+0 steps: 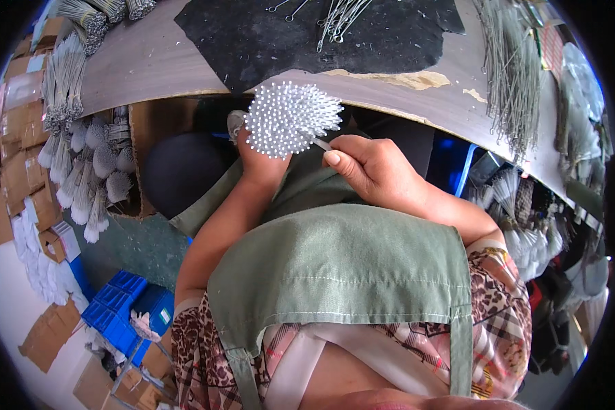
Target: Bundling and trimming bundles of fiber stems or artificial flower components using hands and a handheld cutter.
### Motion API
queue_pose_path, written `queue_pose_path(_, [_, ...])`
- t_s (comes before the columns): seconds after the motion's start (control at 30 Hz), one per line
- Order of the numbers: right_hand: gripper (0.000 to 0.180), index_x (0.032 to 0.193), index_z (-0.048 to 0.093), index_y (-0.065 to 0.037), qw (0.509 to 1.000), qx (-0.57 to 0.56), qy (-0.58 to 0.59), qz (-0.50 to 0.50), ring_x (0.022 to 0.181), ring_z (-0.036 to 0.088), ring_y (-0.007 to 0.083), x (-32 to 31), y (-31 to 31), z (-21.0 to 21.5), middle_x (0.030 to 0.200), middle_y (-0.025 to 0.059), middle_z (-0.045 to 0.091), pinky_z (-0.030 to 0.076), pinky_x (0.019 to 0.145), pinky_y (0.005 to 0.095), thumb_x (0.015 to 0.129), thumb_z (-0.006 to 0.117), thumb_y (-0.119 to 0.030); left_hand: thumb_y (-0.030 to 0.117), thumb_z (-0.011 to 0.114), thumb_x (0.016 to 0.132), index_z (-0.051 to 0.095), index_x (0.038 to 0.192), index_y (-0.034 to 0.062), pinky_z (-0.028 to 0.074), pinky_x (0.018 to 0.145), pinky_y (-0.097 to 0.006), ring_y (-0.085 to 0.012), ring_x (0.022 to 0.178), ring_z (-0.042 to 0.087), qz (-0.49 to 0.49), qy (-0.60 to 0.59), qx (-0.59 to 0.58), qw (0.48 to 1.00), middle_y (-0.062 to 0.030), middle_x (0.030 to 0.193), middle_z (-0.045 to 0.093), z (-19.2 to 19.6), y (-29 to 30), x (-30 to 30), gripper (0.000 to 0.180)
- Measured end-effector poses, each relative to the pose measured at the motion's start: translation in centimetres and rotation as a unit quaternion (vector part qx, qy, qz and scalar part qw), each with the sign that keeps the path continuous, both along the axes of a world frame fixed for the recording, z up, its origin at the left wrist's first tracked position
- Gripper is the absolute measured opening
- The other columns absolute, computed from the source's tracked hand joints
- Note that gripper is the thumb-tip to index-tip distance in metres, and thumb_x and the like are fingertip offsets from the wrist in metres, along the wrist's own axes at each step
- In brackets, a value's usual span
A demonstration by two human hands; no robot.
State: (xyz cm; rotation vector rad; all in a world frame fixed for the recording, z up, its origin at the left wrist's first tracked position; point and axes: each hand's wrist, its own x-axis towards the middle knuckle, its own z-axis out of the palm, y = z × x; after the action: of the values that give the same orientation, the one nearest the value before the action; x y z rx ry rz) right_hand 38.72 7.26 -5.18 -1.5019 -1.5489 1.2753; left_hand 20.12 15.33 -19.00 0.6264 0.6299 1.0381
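A round bundle of thin rods with white beaded tips (290,119) is held up in front of the table edge, its tips fanned toward me. Behind and below it, my left hand (260,161) is closed around the bundle; most of its fingers are hidden by the tips. My right hand (372,167) is curled at the bundle's right side, thumb and forefinger pinching a thin pale strip (321,143) that touches the bundle. Where the strip's far end goes is hidden among the rods.
Across the front runs a grey table (143,68) with a black mat (321,48), on which looped wires (342,20) lie. Long wires (516,82) hang over its right edge. Bundled brushes (92,160) fill a box at left. Blue crates (119,307) stand at lower left.
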Motion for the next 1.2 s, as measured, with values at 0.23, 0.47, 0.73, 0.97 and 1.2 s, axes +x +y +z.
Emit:
queue_pose_path(0.23, [0.039,0.09,0.06,0.0,0.999,-0.014,0.037,0.007,0.067,0.062,0.0342,0.1,-0.3,-0.1,0.071,0.0189,0.06,0.048,0.06,0.0397,0.097,0.049,-0.036,0.016,0.03,0.097,0.046,0.128,-0.0044,0.043,0.102,-0.047,-0.0323,0.117,0.053,-0.019,0.009,0.033,0.999,-0.0186,0.127,0.052,-0.3,-0.1,-0.2,0.04])
queue_pose_path(0.47, [0.04,0.093,0.062,0.001,0.998,-0.02,0.048,0.029,0.069,0.063,0.0316,0.9,-0.6,0.4,0.075,0.0174,0.061,0.049,0.063,0.0383,0.098,0.048,-0.036,0.015,0.056,0.088,0.059,0.117,0.0011,0.045,0.098,-0.039,-0.0249,0.112,0.058,-0.047,0.614,0.513,0.598,-0.0119,0.118,0.062,2.0,1.3,-0.5,0.032])
queue_pose_path(0.73, [0.039,0.097,0.065,0.001,0.992,-0.083,0.096,0.019,0.082,0.064,0.0247,2.3,-0.9,0.8,0.087,0.015,0.065,0.049,0.076,0.0331,0.099,0.046,-0.034,0.021,0.062,0.077,0.071,0.086,0.0126,0.049,0.074,-0.043,-0.0295,0.081,0.063,0.009,0.592,0.654,0.471,-0.0102,0.085,0.066,0.2,3.7,-0.1,0.015])
queue_pose_path(0.97, [0.041,0.095,0.066,0.001,0.991,-0.099,0.086,0.022,0.083,0.064,0.0244,2.5,-0.6,0.6,0.088,0.0148,0.066,0.05,0.075,0.0329,0.099,0.047,-0.036,0.021,0.059,0.085,0.066,0.108,0.0127,0.047,0.089,-0.043,-0.0279,0.098,0.061,-0.078,0.625,0.639,0.441,-0.0076,0.105,0.065,0.5,3.4,-0.7,0.026])
queue_pose_path(1.2, [0.041,0.095,0.065,0.002,0.991,-0.088,0.092,0.036,0.08,0.059,0.0172,2.7,-0.1,-0.3,0.086,0.0112,0.063,0.046,0.075,0.0293,0.099,0.047,-0.035,0.023,0.059,0.085,0.066,0.107,0.0144,0.046,0.089,-0.045,-0.0287,0.097,0.06,-0.12,0.653,0.603,0.443,-0.0076,0.102,0.064,2.7,2.9,0.1,0.025])
